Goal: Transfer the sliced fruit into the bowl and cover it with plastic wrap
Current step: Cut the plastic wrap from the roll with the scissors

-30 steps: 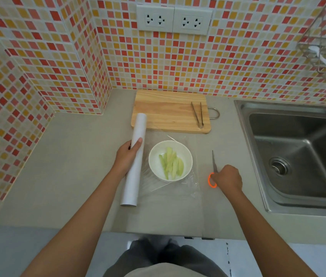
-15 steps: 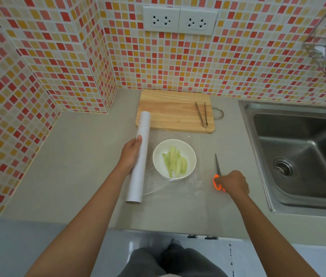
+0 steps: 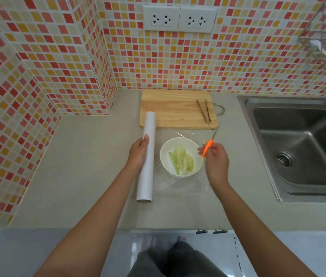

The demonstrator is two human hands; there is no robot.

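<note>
Evenly and brightly lit, soft and diffuse, with only faint shadows under the forearms and beside the plastic wrap roll (image 3: 147,156). Mild glare on the glossy wall tiles (image 3: 178,62), the stretched plastic film (image 3: 180,182) and the steel sink (image 3: 298,148). Strongly bowed toward the edges by the wide-angle lens, slightly soft overall, with motion blur around the right hand (image 3: 216,160) and the orange-handled scissors (image 3: 208,146).
</note>
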